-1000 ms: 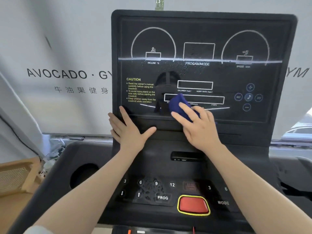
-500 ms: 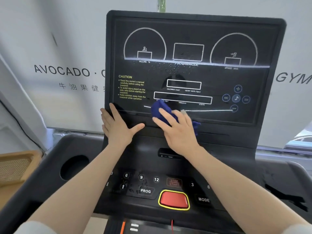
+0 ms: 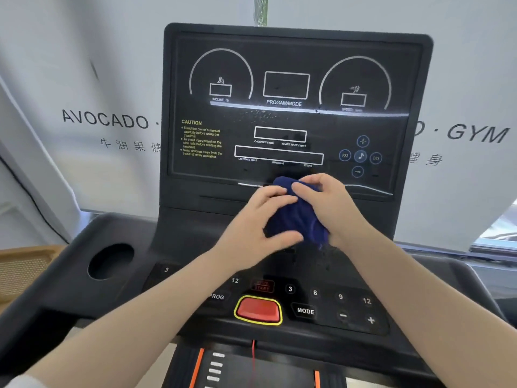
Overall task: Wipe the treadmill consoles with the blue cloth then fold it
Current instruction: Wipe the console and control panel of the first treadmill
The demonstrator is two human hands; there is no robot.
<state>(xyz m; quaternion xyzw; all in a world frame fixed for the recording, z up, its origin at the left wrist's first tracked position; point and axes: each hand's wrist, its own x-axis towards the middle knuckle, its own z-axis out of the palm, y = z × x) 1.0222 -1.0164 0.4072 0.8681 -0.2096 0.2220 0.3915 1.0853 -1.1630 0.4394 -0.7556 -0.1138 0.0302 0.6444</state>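
You are holding the blue cloth point(image 3: 296, 217) bunched between both hands in front of the treadmill console point(image 3: 296, 107).

The white banner point(image 3: 84, 93) reading AVOCADO GYM is hanging behind the black console, whose dark display panel is facing you with its dials and CAUTION text. Below it, the button panel point(image 3: 321, 301) is showing the MODE key and the red stop button point(image 3: 258, 310), and a round cup holder point(image 3: 111, 261) is sitting at the left. Your left hand point(image 3: 257, 228) is gripping the cloth from the left, thumb curled beneath it, while your right hand point(image 3: 333, 208) is clutching it from the right, fingers wrapping over the top. The cloth is sitting just below the display's lower edge, above the buttons.
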